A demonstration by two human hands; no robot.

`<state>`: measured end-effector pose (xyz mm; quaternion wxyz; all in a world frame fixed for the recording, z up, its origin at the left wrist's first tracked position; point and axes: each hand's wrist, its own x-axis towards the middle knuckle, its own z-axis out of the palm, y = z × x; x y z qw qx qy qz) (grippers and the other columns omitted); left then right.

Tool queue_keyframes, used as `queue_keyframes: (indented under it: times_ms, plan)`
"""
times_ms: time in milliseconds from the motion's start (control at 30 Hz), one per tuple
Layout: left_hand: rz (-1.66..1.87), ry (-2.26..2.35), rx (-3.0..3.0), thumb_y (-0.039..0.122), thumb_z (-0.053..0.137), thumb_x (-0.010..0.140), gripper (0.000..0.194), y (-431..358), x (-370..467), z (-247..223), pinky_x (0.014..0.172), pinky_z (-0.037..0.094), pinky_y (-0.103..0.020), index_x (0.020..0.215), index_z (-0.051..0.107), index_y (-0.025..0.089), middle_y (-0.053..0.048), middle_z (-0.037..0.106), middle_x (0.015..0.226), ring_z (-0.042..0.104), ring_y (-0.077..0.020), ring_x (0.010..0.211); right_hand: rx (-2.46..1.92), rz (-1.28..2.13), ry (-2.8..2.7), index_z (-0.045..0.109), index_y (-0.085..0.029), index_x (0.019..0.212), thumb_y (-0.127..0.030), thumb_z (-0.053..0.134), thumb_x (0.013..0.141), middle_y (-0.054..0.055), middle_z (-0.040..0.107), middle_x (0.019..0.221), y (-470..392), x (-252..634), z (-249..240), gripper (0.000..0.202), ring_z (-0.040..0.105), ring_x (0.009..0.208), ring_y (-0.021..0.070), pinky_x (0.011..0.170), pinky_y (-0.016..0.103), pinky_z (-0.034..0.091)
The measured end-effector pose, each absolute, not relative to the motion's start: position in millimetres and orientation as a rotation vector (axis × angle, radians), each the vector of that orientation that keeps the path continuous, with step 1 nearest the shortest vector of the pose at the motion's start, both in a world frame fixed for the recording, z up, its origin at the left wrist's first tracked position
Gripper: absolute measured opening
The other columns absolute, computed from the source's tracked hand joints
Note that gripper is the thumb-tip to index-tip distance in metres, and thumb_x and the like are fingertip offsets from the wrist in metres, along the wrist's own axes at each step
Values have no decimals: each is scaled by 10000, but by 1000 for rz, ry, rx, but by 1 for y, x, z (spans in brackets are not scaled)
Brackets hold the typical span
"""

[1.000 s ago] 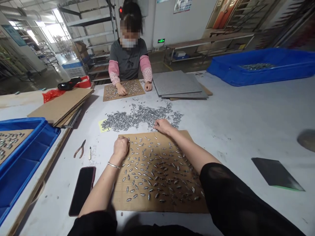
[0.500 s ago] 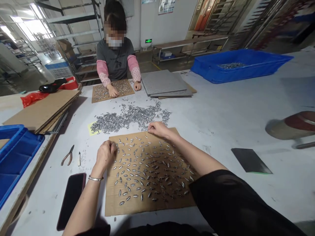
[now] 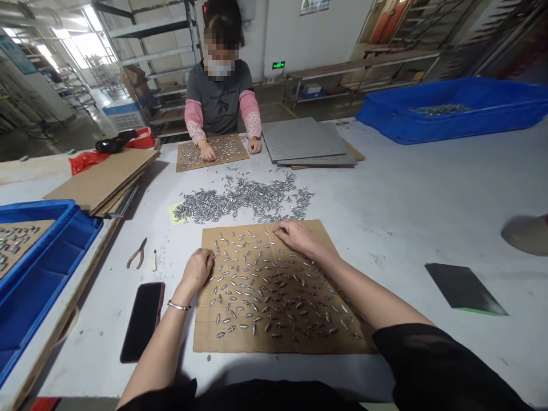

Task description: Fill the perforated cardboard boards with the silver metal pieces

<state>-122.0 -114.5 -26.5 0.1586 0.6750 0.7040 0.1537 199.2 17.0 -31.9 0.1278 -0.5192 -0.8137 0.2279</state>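
Note:
A brown cardboard sheet (image 3: 205,337) lies before me, with small silvery spindle-shaped pieces spread over it. At its upper left edge rests my left hand (image 3: 197,269), fingers curled together; whatever they may pinch is too small to make out. My right hand (image 3: 295,237) is over the sheet's far edge, thumb and fingertips pressed together, and any piece between them is hidden. Just beyond the sheet is a loose heap of the same metal pieces (image 3: 244,197), with a yellow paper (image 3: 173,212) partly under its left end.
Across the table a person (image 3: 220,97) works at another cardboard sheet (image 3: 184,162). Grey boards (image 3: 303,140) and a blue bin (image 3: 454,123) stand at the back right. Pliers (image 3: 137,254), a phone (image 3: 142,322) and a blue crate (image 3: 55,262) are left; a dark plate (image 3: 464,288) lies right.
The view has shifted, so the table's contents appear further right. My right hand has moved from the heap's near edge onto the far edge of the cardboard. My left hand stays at the left edge.

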Motion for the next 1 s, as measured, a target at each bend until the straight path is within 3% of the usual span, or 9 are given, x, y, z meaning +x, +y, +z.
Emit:
queue_keyframes:
  times_ms: [133,300,400,500,667,1000]
  plan:
    - [423,1965,1907,190,456,910,211,-108,-122,-22,818,494,-309,810,641,209,-90,727,934,672,-214,862,-1545,681,-2250,742,-179,999,-226,536,941,88,767,1013,20,205,-30,219,675,910,226,813,292,470]
    - [386,1888,1866,220,509,836,174,-100,-128,-15,705,473,-279,689,602,227,-23,709,743,646,-187,700,-1592,610,-2188,763,-206,1073,-198,568,949,70,777,1100,23,217,-16,231,696,1008,229,914,317,494]
    - [374,1900,1830,228,508,817,167,-95,-128,-16,672,455,-272,664,575,230,-7,682,667,627,-181,650,-1613,631,-2204,763,-200,1075,-195,588,957,66,780,1090,19,220,-19,211,705,989,223,896,318,511]
    - [387,1953,1796,236,494,827,161,-94,-127,-18,696,454,-287,680,561,231,-32,695,700,639,-198,688,-1527,633,-2231,758,-188,1063,-180,582,959,78,774,1086,9,218,-33,204,701,994,222,872,314,519]
    - [409,1961,1776,250,491,837,144,-97,-128,-21,766,473,-305,716,567,234,-48,720,789,665,-215,775,-1383,503,-2259,753,-196,1085,-174,557,975,93,756,1131,3,208,-51,226,655,1111,236,980,352,482]
    - [493,1938,1776,315,507,850,162,-102,-130,-27,829,479,-329,727,574,234,-62,738,913,666,-230,878,-1522,616,-2290,743,-185,1116,-206,604,970,91,740,1140,25,211,-34,202,667,1059,222,915,319,488]
